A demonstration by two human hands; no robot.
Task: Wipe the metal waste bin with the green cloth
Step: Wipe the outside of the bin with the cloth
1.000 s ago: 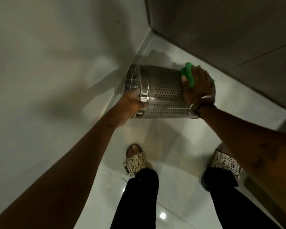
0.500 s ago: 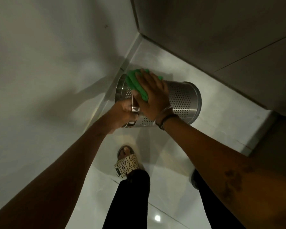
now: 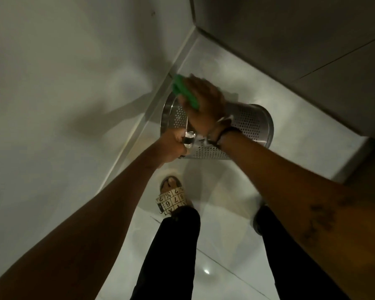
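Note:
The perforated metal waste bin (image 3: pixel 250 126) is held on its side above the floor, its open mouth toward the left wall. My left hand (image 3: pixel 173 148) grips the shiny rim at the mouth's near edge. My right hand (image 3: pixel 204 105) lies flat over the bin's upper side near the rim, pressing the green cloth (image 3: pixel 183 92) against it. The cloth sticks out past my fingers at the far left; most of it is hidden under my palm. A dark band circles my right wrist.
A pale wall (image 3: pixel 63 94) runs close along the left and a grey wall (image 3: pixel 290 40) closes the corner behind the bin. The floor is glossy white tile (image 3: pixel 225 245). My sandalled left foot (image 3: pixel 171 198) and dark trouser legs stand below the bin.
My right hand with the cloth has slid from the bin's base end to the rim end and a little past the top edge. The left hand keeps its grip on the rim.

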